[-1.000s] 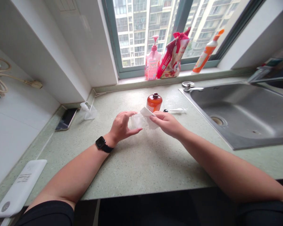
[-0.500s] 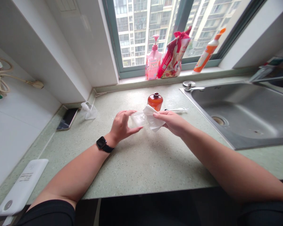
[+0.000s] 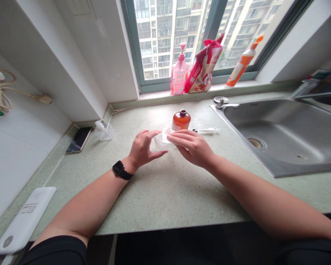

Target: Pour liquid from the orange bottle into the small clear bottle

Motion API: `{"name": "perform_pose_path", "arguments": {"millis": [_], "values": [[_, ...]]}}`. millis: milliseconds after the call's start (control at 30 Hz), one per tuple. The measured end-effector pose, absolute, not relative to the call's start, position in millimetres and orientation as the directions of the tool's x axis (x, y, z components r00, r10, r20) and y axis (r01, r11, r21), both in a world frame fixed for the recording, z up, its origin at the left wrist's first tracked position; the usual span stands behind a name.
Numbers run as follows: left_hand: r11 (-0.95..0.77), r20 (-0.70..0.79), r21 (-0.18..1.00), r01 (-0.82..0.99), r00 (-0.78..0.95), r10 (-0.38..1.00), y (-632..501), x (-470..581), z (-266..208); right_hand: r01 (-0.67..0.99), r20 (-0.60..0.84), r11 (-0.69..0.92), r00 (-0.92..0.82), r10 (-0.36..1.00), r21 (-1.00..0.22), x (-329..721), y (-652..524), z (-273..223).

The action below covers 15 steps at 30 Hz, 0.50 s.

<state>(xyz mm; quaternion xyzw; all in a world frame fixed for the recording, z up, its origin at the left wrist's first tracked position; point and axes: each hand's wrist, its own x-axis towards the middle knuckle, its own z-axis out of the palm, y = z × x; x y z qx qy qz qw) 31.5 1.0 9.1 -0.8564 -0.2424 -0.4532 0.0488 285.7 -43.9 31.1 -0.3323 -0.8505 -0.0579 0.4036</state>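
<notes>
My left hand (image 3: 145, 147), with a black watch on its wrist, grips a small clear plastic container (image 3: 157, 141) between thumb and fingers. Pressed against the container's right side is a white tissue (image 3: 165, 137), held under the fingers of my right hand (image 3: 194, 147). The tissue and fingers cover much of the container. Just behind my hands stands an amber bottle (image 3: 181, 120) with an uncapped neck. To its right a clear pump top with a dark end (image 3: 208, 130) lies on the counter.
A phone (image 3: 78, 140) and a clear pump piece (image 3: 105, 131) lie on the speckled counter (image 3: 154, 198) at left, a white power bank (image 3: 24, 221) nearer. The sink (image 3: 287, 132) is at right. A pink pump bottle (image 3: 179, 75), red bag (image 3: 205, 68) and orange bottle (image 3: 241, 66) line the windowsill.
My right hand has moved left and turned over, bringing the tissue onto the container. My left hand keeps its grip in nearly the same place.
</notes>
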Motion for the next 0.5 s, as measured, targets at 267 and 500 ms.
{"name": "perform_pose_path", "arguments": {"millis": [267, 500], "values": [[-0.868, 0.810, 0.121, 0.481, 0.457, 0.366, 1.7, 30.8, 8.7, 0.562, 0.734, 0.787, -0.416, 0.536, -0.255, 284.1, -44.0, 29.8], [-0.841, 0.806, 0.148, 0.521, 0.429, 0.408, 2.0, 29.6, 8.7, 0.546, 0.704, 0.733, -0.325, 0.632, -0.406, 281.3, -44.8, 27.2]]}}
